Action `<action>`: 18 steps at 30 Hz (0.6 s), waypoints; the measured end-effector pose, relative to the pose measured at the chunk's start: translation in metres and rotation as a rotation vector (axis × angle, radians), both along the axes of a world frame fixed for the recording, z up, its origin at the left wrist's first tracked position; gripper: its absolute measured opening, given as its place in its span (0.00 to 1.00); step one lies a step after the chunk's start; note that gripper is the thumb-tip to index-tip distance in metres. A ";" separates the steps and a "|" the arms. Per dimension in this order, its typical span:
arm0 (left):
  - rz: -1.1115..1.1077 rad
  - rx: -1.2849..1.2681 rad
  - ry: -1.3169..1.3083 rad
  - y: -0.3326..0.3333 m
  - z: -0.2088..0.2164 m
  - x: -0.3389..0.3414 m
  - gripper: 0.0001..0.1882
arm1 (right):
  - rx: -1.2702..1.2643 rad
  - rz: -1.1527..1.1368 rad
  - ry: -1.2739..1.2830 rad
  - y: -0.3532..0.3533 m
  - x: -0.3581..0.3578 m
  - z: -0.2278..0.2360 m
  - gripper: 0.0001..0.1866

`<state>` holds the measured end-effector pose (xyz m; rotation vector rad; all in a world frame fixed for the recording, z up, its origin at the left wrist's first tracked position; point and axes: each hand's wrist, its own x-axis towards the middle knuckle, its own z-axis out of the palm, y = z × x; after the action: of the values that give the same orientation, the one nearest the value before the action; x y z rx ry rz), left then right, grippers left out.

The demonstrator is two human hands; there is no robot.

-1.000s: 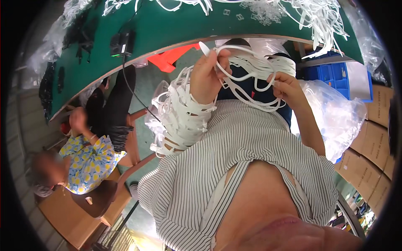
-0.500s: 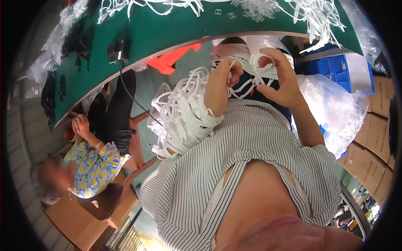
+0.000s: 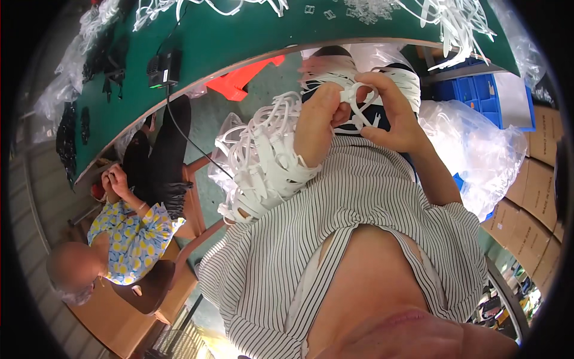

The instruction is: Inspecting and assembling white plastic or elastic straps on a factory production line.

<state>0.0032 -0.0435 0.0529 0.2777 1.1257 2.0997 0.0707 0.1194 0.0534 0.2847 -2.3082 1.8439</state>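
My left hand [image 3: 323,113] is closed, pinching one end of a white strap loop [image 3: 354,107] above my lap. My right hand [image 3: 399,116] curves round the other side of that loop, its index finger at the top and its thumb lower down. A thick sleeve of similar white looped straps [image 3: 260,158] hangs along my left forearm. More white straps [image 3: 402,82] are strung round both dark-clothed legs under the hands. The left fingertips are partly hidden behind the hand.
Ahead is a green table [image 3: 239,51] with white straps [image 3: 448,27], small clear plastic pieces [image 3: 368,9] and a black device [image 3: 164,69] trailing a cable. A blue crate [image 3: 478,96], plastic bags [image 3: 472,155] and cartons [image 3: 526,203] stand right. Another person [image 3: 134,242] sits left.
My hands have shifted slightly, and the left has turned with its knuckles up. The strap loop now shows as a single ring between both hands. The other person's head has moved a little left.
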 end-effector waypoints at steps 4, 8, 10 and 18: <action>-0.028 -0.052 0.046 -0.004 0.001 -0.006 0.18 | 0.000 -0.021 -0.066 -0.008 -0.007 0.001 0.39; -0.011 -0.276 0.399 -0.008 0.000 -0.019 0.10 | 0.231 -0.086 0.055 -0.006 -0.013 0.009 0.36; -0.002 -0.398 0.557 -0.008 -0.002 -0.021 0.09 | 0.282 -0.087 0.054 -0.007 -0.016 0.014 0.35; 0.152 -0.452 0.747 -0.010 -0.005 -0.028 0.13 | 0.582 -0.222 0.136 -0.033 -0.034 0.024 0.26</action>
<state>-0.0244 -0.0537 0.0480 0.8138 2.0658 1.8244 0.0369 0.0865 0.0771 0.2059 -2.6004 0.9926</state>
